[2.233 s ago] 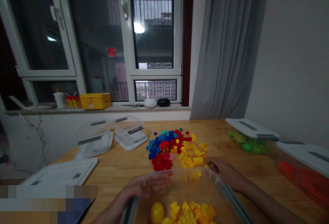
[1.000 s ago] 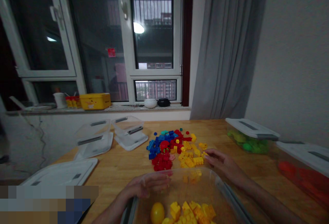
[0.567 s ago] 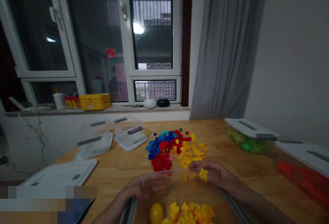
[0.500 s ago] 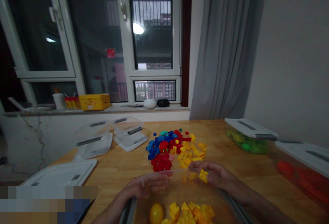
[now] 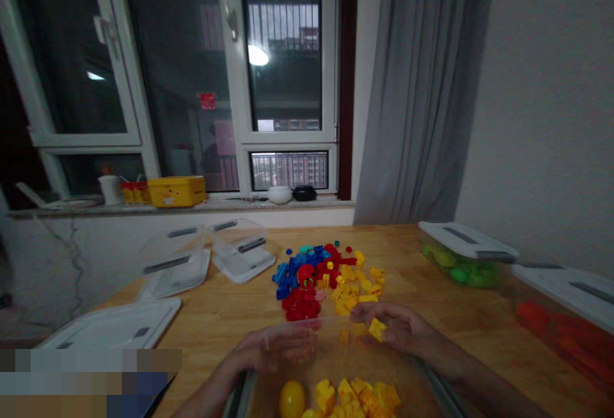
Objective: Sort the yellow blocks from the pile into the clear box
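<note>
In front of me is a clear plastic box point(image 5: 330, 367) with several yellow toy blocks point(image 5: 357, 399) and a yellow egg-shaped piece point(image 5: 291, 399) inside. My left hand point(image 5: 275, 349) lies by its far left corner, fingers stretched out flat and partly seen through the plastic; whether it presses on the wall I cannot tell. Above the box's far right side, my right hand point(image 5: 403, 325) pinches a small yellow toy block point(image 5: 377, 330) with the thumb. Just beyond the box lies a heap of loose pieces: yellow blocks point(image 5: 352, 293), red blocks point(image 5: 301, 303) and blue blocks point(image 5: 286, 277).
On the right stand a lidded box of green pieces point(image 5: 460, 258) and a lidded box of red-orange pieces point(image 5: 561, 322). Two clear boxes point(image 5: 238, 232) rest on white lids at the left, with another white lid point(image 5: 119, 322) nearer. A yellow box point(image 5: 176, 191) sits on the windowsill.
The yellow block in my right hand has shifted slightly left and tilted. My left hand, the box and the heap look the same.
</note>
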Demonstrator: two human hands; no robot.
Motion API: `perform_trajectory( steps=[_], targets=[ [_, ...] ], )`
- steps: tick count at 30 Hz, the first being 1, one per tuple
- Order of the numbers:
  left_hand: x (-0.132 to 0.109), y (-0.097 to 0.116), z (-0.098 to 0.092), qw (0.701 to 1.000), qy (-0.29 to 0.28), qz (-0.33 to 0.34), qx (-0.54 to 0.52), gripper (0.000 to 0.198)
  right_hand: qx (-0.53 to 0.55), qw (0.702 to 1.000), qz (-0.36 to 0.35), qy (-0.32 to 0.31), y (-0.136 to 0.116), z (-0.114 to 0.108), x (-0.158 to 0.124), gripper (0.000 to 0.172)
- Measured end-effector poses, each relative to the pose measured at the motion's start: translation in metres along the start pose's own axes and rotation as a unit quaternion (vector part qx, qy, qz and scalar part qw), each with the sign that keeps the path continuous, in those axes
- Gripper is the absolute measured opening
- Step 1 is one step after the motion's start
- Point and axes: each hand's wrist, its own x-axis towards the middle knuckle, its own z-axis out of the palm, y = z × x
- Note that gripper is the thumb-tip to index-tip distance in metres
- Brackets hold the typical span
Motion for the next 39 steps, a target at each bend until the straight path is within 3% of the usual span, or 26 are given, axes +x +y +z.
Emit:
perform_trajectory(
  steps=[8, 10, 12, 14, 17, 20, 23, 31, 39],
  targets=[
    [-0.001, 0.001, 0.0, 1.0, -0.004, 0.004, 0.005, 0.076, -0.009, 1.0, 0.005, -0.009, 0.0, -0.003, 0.003, 0.045],
    [-0.001, 0.001, -0.001, 1.0, -0.002, 0.0, 0.009, 0.077, -0.014, 0.999, 0.016, 0.034, 0.004, -0.01, 0.009, 0.044],
    [0.0, 0.001, -0.001, 1.0, 0.0, -0.002, 0.01, 0.078, -0.061, 0.991, 0.018, 0.116, 0.014, -0.024, 0.017, 0.046],
    [0.0, 0.001, -0.001, 1.0, 0.001, -0.003, 0.01, 0.078, -0.165, 0.965, 0.006, 0.202, 0.028, -0.044, 0.025, 0.052],
    [-0.001, -0.001, 0.0, 1.0, 0.008, 0.005, 0.011, 0.079, -0.371, 0.894, -0.04, 0.25, 0.055, -0.081, 0.03, 0.047],
    [-0.002, -0.002, -0.001, 1.0, 0.001, 0.01, 0.009, 0.081, -0.507, 0.83, -0.062, 0.224, 0.081, -0.111, 0.031, 0.047],
    [-0.002, -0.003, -0.003, 1.0, -0.013, 0.012, 0.007, 0.081, -0.555, 0.803, -0.02, 0.219, 0.099, -0.126, 0.032, 0.058],
    [-0.003, -0.006, -0.008, 1.0, -0.023, 0.016, 0.012, 0.081, -0.589, 0.797, -0.012, 0.132, 0.108, -0.132, 0.035, 0.065],
    [-0.002, -0.001, -0.002, 1.0, -0.01, 0.02, 0.015, 0.08, -0.603, 0.79, 0.026, 0.113, 0.107, -0.134, 0.037, 0.066]
  ],
)
